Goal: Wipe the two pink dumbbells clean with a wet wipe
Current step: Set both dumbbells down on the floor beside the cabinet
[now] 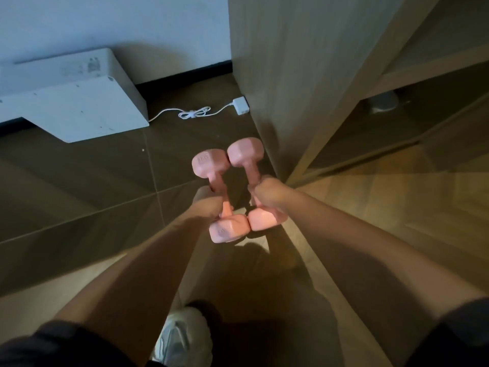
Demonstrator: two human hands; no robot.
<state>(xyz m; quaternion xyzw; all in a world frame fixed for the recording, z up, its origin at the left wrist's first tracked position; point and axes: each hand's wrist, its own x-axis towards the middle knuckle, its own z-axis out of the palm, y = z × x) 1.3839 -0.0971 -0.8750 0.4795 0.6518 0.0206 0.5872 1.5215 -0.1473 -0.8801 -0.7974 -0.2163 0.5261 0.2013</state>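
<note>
White plastic box (76,102) upper left, wooden cabinet (291,75) upper right. My left hand (207,201) grips the left pink dumbbell (209,161), my right hand (267,193) the right pink dumbbell (244,152).

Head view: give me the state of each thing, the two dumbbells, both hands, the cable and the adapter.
left dumbbell: handle gripped by left hand
right dumbbell: handle gripped by right hand, near head against the left dumbbell's
left hand: curled round the handle
right hand: curled round the handle
cable: on the floor, loosely bundled midway, runs to the adapter
adapter: lying on the floor
</note>
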